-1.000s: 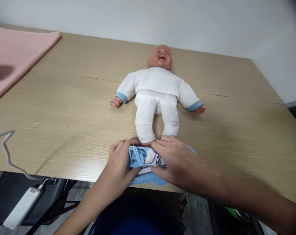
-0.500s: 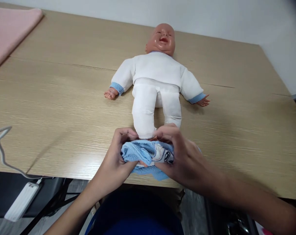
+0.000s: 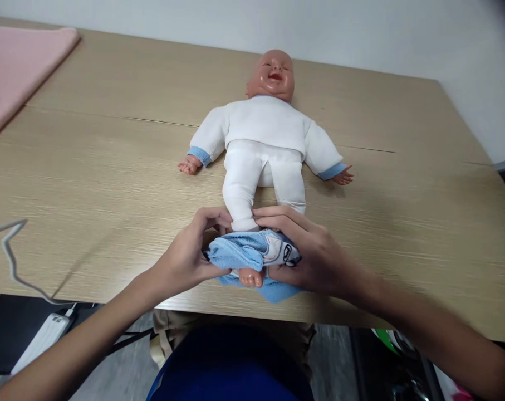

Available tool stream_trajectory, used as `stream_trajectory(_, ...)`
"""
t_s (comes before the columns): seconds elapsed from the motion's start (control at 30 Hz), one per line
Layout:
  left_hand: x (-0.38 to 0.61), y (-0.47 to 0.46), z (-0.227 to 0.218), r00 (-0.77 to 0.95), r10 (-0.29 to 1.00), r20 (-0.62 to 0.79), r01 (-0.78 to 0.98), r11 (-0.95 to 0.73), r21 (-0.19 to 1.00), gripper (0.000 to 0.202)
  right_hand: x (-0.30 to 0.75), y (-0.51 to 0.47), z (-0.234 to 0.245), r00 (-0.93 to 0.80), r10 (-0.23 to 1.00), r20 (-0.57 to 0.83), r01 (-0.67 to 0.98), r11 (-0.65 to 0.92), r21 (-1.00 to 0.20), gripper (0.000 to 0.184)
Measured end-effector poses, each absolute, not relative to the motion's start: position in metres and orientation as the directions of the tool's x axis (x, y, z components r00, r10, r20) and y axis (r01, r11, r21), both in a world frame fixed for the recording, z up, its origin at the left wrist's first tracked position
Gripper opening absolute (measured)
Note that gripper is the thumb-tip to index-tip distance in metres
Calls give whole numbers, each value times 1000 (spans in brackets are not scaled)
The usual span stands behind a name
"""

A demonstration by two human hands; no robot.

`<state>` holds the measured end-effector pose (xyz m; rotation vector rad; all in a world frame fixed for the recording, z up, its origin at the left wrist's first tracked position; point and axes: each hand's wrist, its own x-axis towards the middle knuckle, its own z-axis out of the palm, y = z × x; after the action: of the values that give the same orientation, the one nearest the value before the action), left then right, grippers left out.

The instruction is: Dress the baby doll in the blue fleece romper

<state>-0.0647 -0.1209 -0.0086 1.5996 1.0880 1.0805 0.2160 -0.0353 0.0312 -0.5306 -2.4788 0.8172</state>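
A baby doll (image 3: 264,125) lies on its back on the table, head away from me, in a white top with blue cuffs. Its cloth legs are white. Bunched light-blue doll pants (image 3: 235,249), with a white printed patch, circle the ankle of the doll's leg on my left. The doll's bare foot (image 3: 251,277) pokes out of the bunched cloth toward me. My left hand (image 3: 194,245) grips the cloth's left side, fingers at the ankle. My right hand (image 3: 306,248) is closed on the right side and hides the doll's other foot.
The wooden table (image 3: 110,184) ends just in front of me. A pink cloth (image 3: 22,67) lies at the far left. A white cable (image 3: 12,262) hangs over the front edge to a white power bank (image 3: 41,340) below. A wall (image 3: 339,28) stands behind.
The bunched pants have slid up around the doll's ankle, and the foot now shows out of the near opening. Both hands stay closed on the cloth.
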Motion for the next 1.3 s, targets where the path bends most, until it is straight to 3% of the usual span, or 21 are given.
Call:
stream_trajectory(0.13, -71, -111, -16, 275, 927, 254, 120, -296, 948, 73, 218, -29, 26, -838, 459, 294, 166, 729, -664, 75)
stream_trajectory(0.3, -74, -97, -20, 330, 838, 434, 204, -512, 834, 76, 220, -22, 19, -845, 430, 319, 152, 765, -626, 70)
stream_trajectory(0.43, -79, -87, -15, 375, 770, 516, 320, -630, 708, 77, 216, -17, 22, -857, 361, 368, 135, 846, -516, 65)
stream_trajectory(0.57, -85, -79, -10, 442, 740, 506, 410, -669, 620, 76, 209, -13, 31, -880, 274, 387, 141, 930, -339, 48)
stream_trajectory(0.7, -86, -72, -14, 456, 767, 451, 356, -622, 698, 69, 201, -11, 37, -869, 277, 410, 191, 952, -237, 30)
stream_trajectory(0.8, -84, -70, -21, 426, 802, 419, 263, -553, 791, 70, 196, -10, 36, -833, 307, 460, 188, 939, -287, 29)
stream_trajectory(0.97, -82, -75, -25, 365, 874, 320, 27, -354, 935, 68, 195, -4, 29, -811, 392, 435, 111, 832, -544, 61)
stream_trajectory(1.1, -81, -76, -24, 352, 898, 263, -130, -231, 964, 65, 194, -5, 27, -838, 356, 413, 45, 800, -599, 76)
stream_trajectory(1.17, -80, -76, -24, 348, 898, 271, -150, -231, 961, 63, 193, -7, 28, -841, 331, 428, 36, 824, -566, 70)
stream_trajectory(1.3, -85, -75, -20, 301, 911, 282, -6, -294, 956, 55, 197, -3, 29, -837, 323, 441, 82, 871, -484, 33)
